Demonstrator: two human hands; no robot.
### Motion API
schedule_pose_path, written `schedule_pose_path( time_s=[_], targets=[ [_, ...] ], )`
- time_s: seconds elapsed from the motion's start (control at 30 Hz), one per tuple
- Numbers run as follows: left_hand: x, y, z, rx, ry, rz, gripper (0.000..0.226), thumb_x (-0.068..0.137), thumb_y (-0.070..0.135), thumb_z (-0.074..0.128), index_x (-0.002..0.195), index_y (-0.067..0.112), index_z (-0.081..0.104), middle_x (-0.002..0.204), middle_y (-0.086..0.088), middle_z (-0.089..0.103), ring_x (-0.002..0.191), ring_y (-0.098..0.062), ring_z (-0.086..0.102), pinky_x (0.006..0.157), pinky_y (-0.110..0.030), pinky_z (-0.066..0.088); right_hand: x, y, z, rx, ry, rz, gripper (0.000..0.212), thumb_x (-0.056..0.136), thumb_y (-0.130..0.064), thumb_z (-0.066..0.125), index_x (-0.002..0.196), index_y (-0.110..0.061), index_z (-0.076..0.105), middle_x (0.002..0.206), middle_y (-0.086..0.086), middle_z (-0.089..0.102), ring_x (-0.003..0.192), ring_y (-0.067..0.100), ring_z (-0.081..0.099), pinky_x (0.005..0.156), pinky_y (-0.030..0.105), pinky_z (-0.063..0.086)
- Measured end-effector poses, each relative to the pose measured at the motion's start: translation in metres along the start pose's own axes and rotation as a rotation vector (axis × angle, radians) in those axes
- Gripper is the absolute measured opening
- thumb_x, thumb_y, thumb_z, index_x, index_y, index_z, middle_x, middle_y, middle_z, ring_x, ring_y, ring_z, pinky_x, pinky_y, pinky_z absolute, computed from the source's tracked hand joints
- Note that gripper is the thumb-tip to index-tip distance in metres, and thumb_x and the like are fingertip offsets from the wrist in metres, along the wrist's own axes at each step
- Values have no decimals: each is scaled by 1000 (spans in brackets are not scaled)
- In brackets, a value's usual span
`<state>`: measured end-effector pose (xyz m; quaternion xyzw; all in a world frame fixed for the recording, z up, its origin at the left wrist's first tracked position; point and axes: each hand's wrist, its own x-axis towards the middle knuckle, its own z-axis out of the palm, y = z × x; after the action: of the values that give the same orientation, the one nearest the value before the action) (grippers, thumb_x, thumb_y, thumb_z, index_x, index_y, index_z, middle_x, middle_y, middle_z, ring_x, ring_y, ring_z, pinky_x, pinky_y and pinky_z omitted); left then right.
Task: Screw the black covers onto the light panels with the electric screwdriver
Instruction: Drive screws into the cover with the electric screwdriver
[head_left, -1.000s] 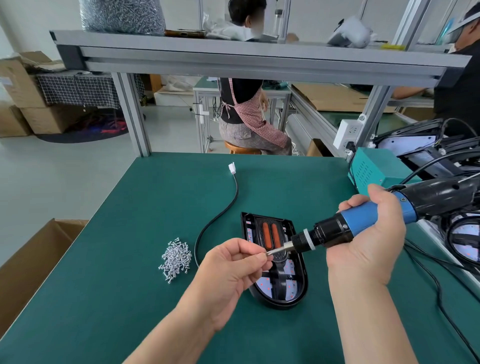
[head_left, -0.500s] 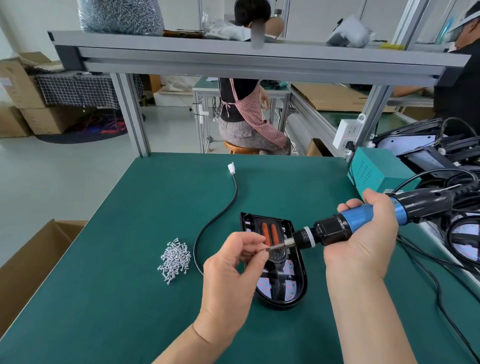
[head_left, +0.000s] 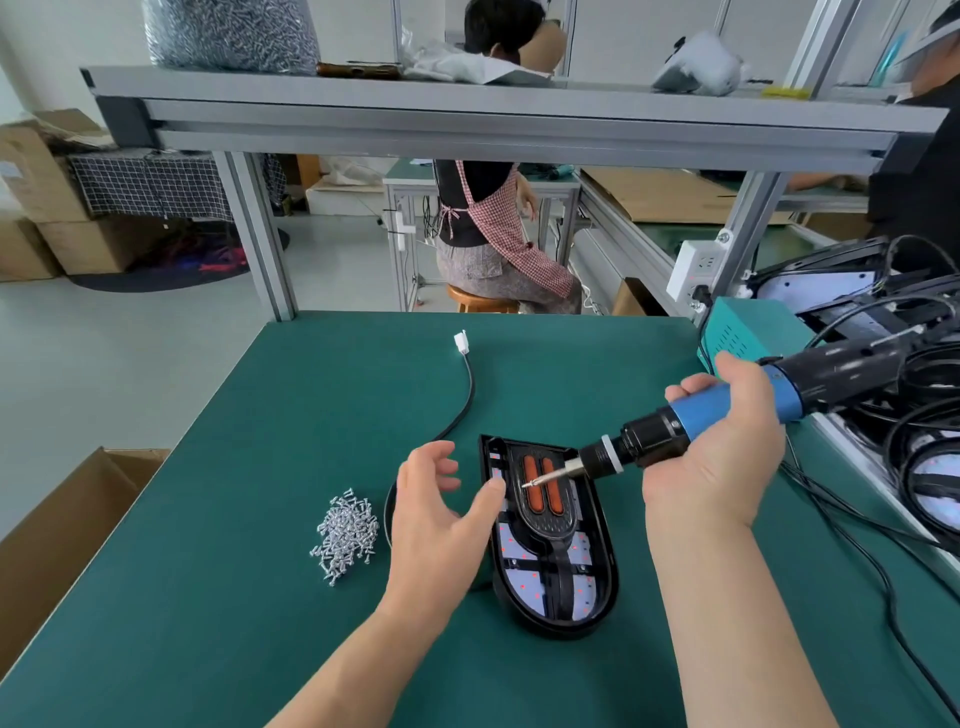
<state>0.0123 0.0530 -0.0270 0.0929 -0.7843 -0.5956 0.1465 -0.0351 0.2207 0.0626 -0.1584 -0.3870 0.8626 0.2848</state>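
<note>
A black light panel (head_left: 597, 587) lies on the green mat, with a black cover (head_left: 545, 512) holding two orange strips set into its upper half. My right hand (head_left: 722, 457) grips the blue-and-black electric screwdriver (head_left: 711, 415); its bit hangs tilted just above the orange strips with a small screw on the tip. My left hand (head_left: 436, 514) hovers at the panel's left edge with fingers spread, its thumb beside the rim, holding nothing. A pile of silver screws (head_left: 345, 535) lies left of that hand.
The panel's black cable (head_left: 465, 405) runs up to a white connector. A teal box (head_left: 743, 332), stacked panels and tangled cables (head_left: 914, 415) crowd the right edge. A cardboard box (head_left: 57, 540) stands at the left. Above is an aluminium shelf (head_left: 498, 114); a person sits beyond.
My left hand let go of the bit tip, opened and dropped left beside the panel. The screwdriver tip now carries a screw and has moved slightly toward the cover.
</note>
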Motion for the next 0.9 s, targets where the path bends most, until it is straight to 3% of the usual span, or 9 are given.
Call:
schedule_pose_path(
  time_s=[0.1, 0.2, 0.3, 0.37, 0.5, 0.67, 0.73, 0.83, 0.9],
  targets=[
    [21, -2, 8, 128, -227, -203, 78, 69, 61, 65, 135, 29, 39, 107, 10, 58, 98, -2, 57, 78, -25, 41, 8, 5, 18, 35, 15, -67, 11, 90, -4, 64, 90, -12, 56, 67, 3, 54, 65, 21, 53, 65, 28, 51],
    [35, -9, 16, 122, -332, -264, 58, 68, 55, 75, 114, 35, 46, 109, 12, 66, 102, -7, 63, 87, -28, 49, 14, 14, 36, 20, -94, -175, 15, 79, -6, 68, 88, -13, 57, 66, 1, 57, 55, 15, 55, 57, 26, 51],
    [42, -19, 19, 30, -380, -278, 46, 63, 49, 80, 100, 39, 55, 102, 17, 72, 94, -3, 69, 91, -31, 54, 20, 28, 50, -16, -220, -198, 16, 76, -8, 67, 87, -10, 56, 59, -1, 57, 51, 14, 54, 55, 27, 50],
    [42, -23, 20, 12, -386, -281, 53, 60, 55, 79, 104, 40, 54, 105, 18, 71, 99, -4, 68, 94, -34, 53, 22, 38, 58, -54, -273, -195, 18, 77, -7, 67, 90, -6, 55, 57, -1, 56, 50, 14, 53, 54, 28, 50],
    [42, -24, 23, -16, -356, -288, 87, 57, 58, 79, 133, 29, 48, 119, 11, 70, 112, -16, 65, 102, -42, 49, 22, 53, 65, -109, -353, -166, 20, 76, -9, 67, 92, -4, 55, 63, 7, 53, 49, 16, 52, 52, 24, 46],
    [42, -26, 22, 25, -355, -287, 73, 57, 61, 76, 121, 43, 46, 104, 26, 68, 106, -4, 64, 100, -37, 49, 25, 64, 66, -148, -387, -154, 21, 75, -11, 68, 92, -6, 56, 65, 8, 54, 51, 19, 52, 53, 22, 47],
    [41, -26, 22, 39, -361, -292, 77, 56, 63, 75, 126, 47, 44, 98, 33, 64, 107, -2, 62, 100, -36, 48, 25, 67, 66, -152, -391, -152, 18, 75, -10, 68, 89, -9, 57, 62, 5, 54, 49, 17, 52, 52, 22, 47],
    [40, -25, 22, 61, -353, -292, 47, 56, 62, 73, 95, 63, 46, 89, 38, 66, 102, -2, 64, 99, -38, 50, 27, 69, 66, -157, -387, -146, 17, 75, -10, 68, 88, -10, 57, 62, 5, 55, 49, 16, 52, 52, 22, 47],
    [41, -23, 22, 51, -354, -281, 44, 56, 62, 73, 87, 69, 43, 87, 41, 64, 101, -1, 64, 98, -37, 50, 29, 71, 66, -156, -385, -139, 18, 75, -11, 68, 89, -10, 57, 68, 10, 54, 51, 17, 52, 53, 22, 48]
  ],
)
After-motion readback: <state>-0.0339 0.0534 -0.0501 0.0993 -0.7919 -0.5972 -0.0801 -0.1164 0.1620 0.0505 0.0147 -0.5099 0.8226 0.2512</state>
